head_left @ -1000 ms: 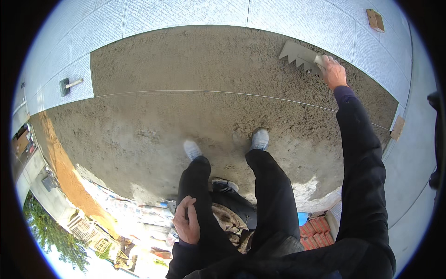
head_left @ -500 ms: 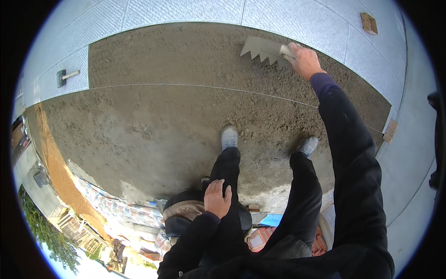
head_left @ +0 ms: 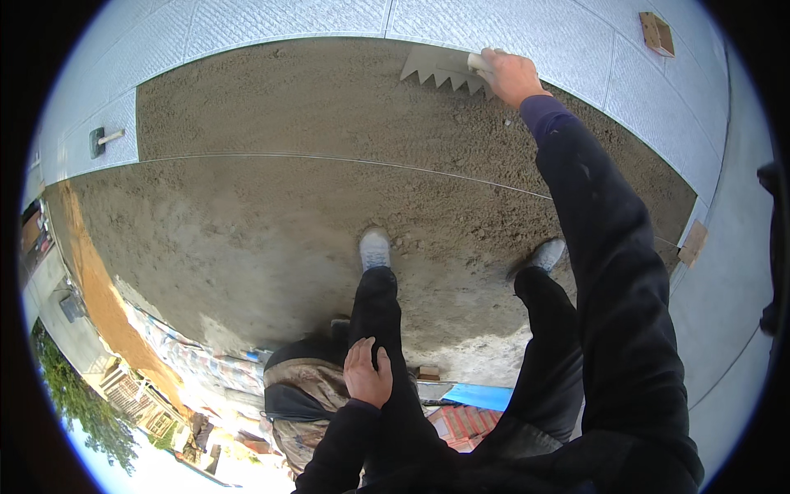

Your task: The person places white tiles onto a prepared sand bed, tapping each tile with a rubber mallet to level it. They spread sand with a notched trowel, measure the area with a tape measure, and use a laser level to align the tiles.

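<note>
Beside the pale slabs, right hand: closed around the light handle of the notched trowel, with the back of the hand uppermost.
Right sleeve: dark, stretched far forward from the lower right, nearly straight, slanting left toward the wrist.
Trowel blade: left of the right hand, at the far margin of the grey-brown bed, just beside the slab edge; teeth toward the wearer; actual contact with the bed impossible to tell.
Left hand: empty, loosely opened, back uppermost, fingers forward, thumb apart to the right; above or resting on the left leg, cannot tell which.
String: thin and white, across the bed between shoes and trowel, partly hidden by the right sleeve.
Left shoe and right shoe: apart, on the near side of the string.
Mallet: dark-headed, on a slab at the left.
Wooden blocks: one on the slabs at upper right, another near the string's right end.
Behind the legs: brown-patterned cloth, a blue sheet and red bricks.
</note>
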{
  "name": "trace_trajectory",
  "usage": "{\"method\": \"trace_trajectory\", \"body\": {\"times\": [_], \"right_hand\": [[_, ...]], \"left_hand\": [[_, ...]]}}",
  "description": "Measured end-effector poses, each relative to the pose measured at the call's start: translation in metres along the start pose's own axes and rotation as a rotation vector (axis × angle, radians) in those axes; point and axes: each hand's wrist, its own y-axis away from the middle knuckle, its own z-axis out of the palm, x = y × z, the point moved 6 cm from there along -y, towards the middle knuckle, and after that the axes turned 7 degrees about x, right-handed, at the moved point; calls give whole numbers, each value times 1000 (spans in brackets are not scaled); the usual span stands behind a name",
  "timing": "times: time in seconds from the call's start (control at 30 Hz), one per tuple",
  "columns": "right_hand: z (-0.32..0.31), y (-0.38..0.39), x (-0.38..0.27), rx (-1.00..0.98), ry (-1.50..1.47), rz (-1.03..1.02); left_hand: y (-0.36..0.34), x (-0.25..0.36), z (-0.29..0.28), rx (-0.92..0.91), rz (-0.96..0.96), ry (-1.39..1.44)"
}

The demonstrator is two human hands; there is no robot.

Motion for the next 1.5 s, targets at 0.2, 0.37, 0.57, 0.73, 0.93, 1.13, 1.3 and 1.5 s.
{"method": "trace_trajectory", "body": {"times": [0.2,0.37,0.57,0.73,0.93,1.13,1.3,1.5], "right_hand": [[-10,51,89,6,36,3],[-9,109,171,17,2,42],[-15,196,284,4,-19,122],[-32,298,387,-56,78,209],[-78,429,440,-44,107,304],[-95,438,398,-91,23,263],[-68,351,355,-38,-44,195],[-41,280,354,-68,-72,182]], "left_hand": [[5,26,24,-8,17,-95],[17,43,51,-4,-2,-201],[60,82,93,54,-78,-289],[114,175,109,100,59,-211],[127,274,167,-42,123,29],[123,297,214,-149,342,-4],[113,294,211,-126,297,-17],[124,310,231,-61,209,-43]]}}
